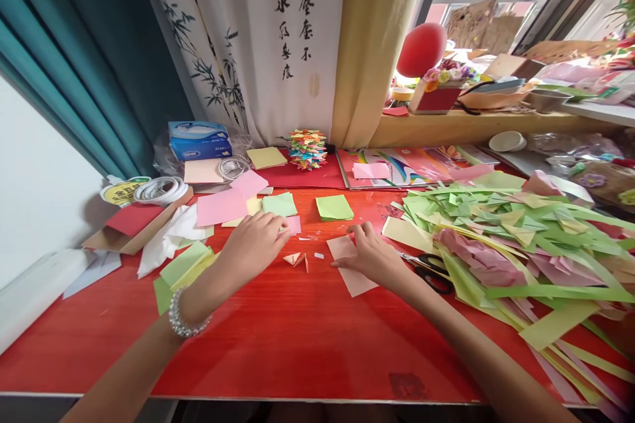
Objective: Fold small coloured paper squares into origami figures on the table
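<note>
My left hand (262, 239), a bead bracelet at its wrist, is closed, its fingers curled together. Their tips meet a small pink paper (294, 225) just below a pale green stack (279, 205); whether anything is pinched is hidden. My right hand (370, 251) rests over a peach paper square (358, 285), thumb and fingers spread apart. Between the hands sits a small folded peach paper piece (296, 260), with a tiny white scrap (319, 255) beside it. Black-handled scissors (430, 271) lie right of my right hand, partly covered by it.
A large heap of green, yellow and pink paper pieces (526, 231) covers the right side. A bright green stack (334, 207) and a colourful folded-paper ornament (307, 149) stand towards the back. At left are pink sheets (218, 208), a cardboard tray (106, 238) and a blue tissue pack (199, 140).
</note>
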Demonstrator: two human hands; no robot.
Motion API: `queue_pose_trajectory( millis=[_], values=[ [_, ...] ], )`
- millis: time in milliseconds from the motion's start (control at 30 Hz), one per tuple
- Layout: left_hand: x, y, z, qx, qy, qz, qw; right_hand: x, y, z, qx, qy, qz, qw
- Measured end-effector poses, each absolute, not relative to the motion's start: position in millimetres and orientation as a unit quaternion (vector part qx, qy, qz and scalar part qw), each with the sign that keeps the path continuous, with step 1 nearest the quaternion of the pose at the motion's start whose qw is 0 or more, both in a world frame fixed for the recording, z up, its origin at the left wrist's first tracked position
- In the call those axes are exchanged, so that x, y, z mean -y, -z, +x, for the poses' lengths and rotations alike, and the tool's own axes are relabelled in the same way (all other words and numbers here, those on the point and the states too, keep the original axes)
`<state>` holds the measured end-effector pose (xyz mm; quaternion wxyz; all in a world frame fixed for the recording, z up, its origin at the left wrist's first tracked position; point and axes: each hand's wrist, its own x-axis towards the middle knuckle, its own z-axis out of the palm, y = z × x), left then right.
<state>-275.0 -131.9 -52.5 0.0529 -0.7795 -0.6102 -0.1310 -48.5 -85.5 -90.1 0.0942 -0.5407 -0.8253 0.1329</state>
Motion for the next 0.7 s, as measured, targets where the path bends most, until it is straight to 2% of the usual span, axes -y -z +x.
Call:
queue_pose_trajectory(
  millis=[67, 133, 300, 433, 700],
  values=[
    [130, 56, -268, 0.586, 0.091, -0.805, 0.026, 86, 91, -48, 0.827, -0.141, -0.536, 0.094],
    [130, 60, -256, 0.574, 0.105, -0.812, 0.012, 85, 94, -48, 0.827, -0.159, -0.528, 0.108],
    [129, 67, -237, 0.560, 0.199, -0.802, 0.064, 86, 98, -50, 0.831, -0.162, -0.513, 0.146],
    [128, 71, -250, 0.569, 0.224, -0.785, 0.097, 86, 97, -50, 0.832, -0.170, -0.507, 0.145],
    [132, 68, -269, 0.504, 0.151, -0.846, 0.085, 81, 102, -49, 0.817, -0.232, -0.501, 0.165]
  ],
)
